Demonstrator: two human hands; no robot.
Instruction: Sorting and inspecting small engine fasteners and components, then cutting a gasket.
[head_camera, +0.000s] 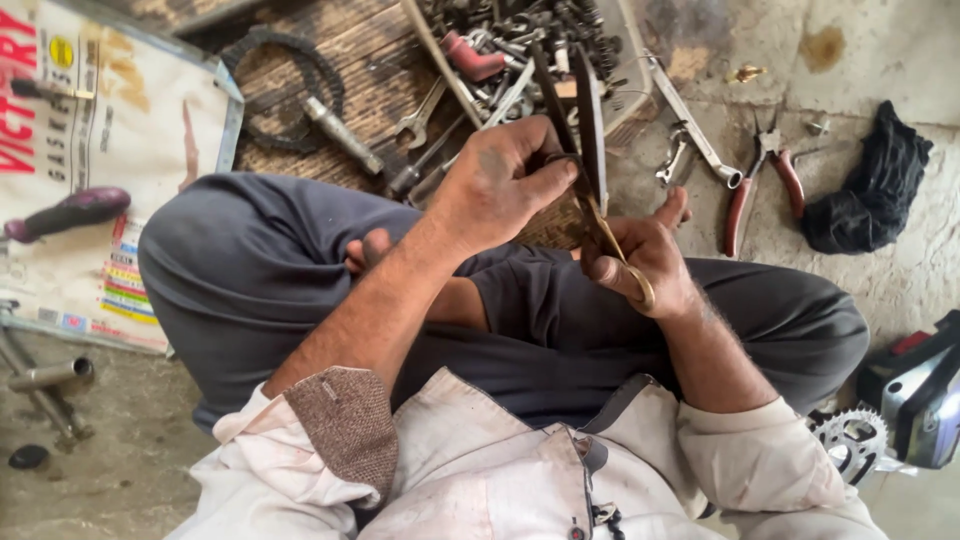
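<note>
**Head view: scissor blades close to fingers, little clear room**

Your right hand (640, 262) has its fingers clamped through the scissors (592, 175) handles; blades point up over your lap. Your left hand (500, 180) pinches a thin dark strip (590, 110) at the blades, fingers closed on it.

Risk, as judged: the left thumb sits just beside the cutting edge; a slip there could nick it.

Room: parts tray (520, 40) near ahead, pliers (762, 180) and black rag (868, 180) to your right. Keep movement over the knees.

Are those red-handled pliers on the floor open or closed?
Open. The red-handled pliers lie on the concrete floor with their two handles splayed apart, untouched by either hand.
</note>
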